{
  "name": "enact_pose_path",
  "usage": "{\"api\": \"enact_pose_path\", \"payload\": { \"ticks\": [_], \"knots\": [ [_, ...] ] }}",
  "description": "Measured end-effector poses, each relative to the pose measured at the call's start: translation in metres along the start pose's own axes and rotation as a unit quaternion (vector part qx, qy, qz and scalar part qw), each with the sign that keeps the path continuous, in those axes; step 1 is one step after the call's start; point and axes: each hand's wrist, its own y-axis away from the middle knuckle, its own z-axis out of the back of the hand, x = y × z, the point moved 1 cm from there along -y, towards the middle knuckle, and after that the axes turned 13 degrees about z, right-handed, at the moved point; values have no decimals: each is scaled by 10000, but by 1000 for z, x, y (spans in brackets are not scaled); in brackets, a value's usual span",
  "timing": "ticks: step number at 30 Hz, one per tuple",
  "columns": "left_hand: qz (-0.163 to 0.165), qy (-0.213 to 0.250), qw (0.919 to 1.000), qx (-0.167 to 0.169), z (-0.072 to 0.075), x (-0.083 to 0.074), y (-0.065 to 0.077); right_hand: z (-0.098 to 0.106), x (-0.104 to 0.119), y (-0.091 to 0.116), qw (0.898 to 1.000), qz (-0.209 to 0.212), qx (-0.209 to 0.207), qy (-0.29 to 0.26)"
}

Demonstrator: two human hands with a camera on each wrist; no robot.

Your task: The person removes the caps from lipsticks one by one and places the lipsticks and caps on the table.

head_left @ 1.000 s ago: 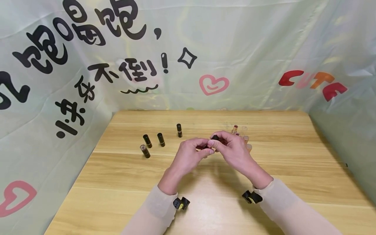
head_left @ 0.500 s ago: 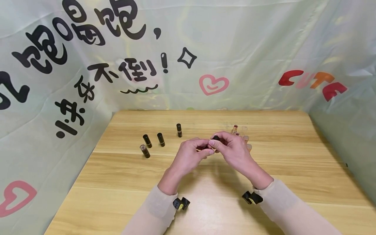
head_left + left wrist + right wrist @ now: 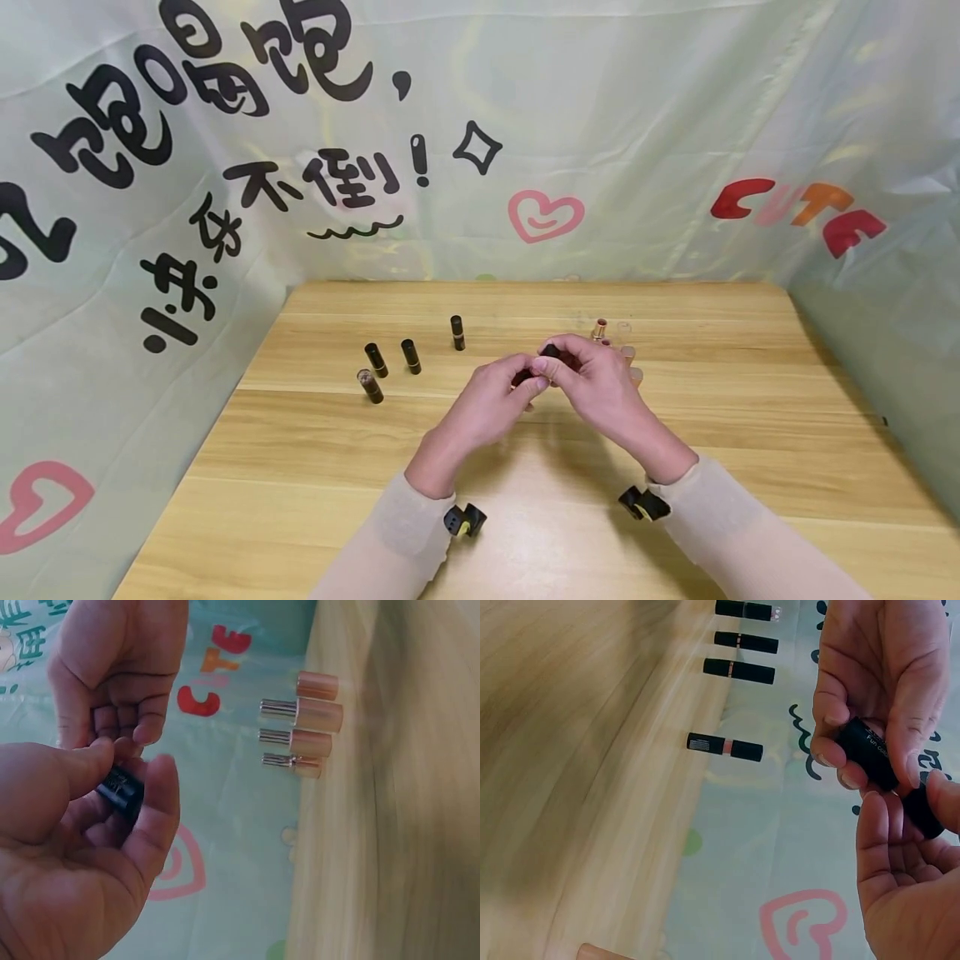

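In front of my chest, my left hand [image 3: 491, 400] holds one dark piece of a black lipstick [image 3: 868, 754], which has small pale lettering on its side. Just beside it my right hand [image 3: 603, 387] pinches a second black piece [image 3: 924, 814] between thumb and fingers. The two pieces lie end to end, close together; fingers hide whether they are joined. Seen from the left wrist, the left thumb and fingers wrap the lettered piece [image 3: 122, 787], while the curled right fingers cover most of the other piece.
Several black lipsticks [image 3: 411, 356] stand upright on the left of the wooden table [image 3: 337, 467]. Behind the right hand, several rose-gold tubes [image 3: 319, 715] stand in a row, some with bare silvery stems. A printed cloth [image 3: 645, 125] encloses the table's back and sides.
The left hand has turned slightly and its fingers have shifted on the dark piece, showing more of it. The right hand stays nearly still. The standing lipsticks are unchanged.
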Motion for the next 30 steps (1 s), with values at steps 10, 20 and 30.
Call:
{"api": "enact_pose_path", "payload": {
  "ticks": [10, 20, 30],
  "knots": [
    [-473, -423, 9979, 100, -9, -1, 0, -1, 5, -1, 9991, -225, -348, -88],
    [-632, -980, 9913, -615, -9, -3, -1, -6, 12, -2, 9968, -205, -774, 18],
    [-729, -575, 9941, -557, -12, 3, -5, 3, 17, -3, 9972, -140, -616, 412]
  ]
}}
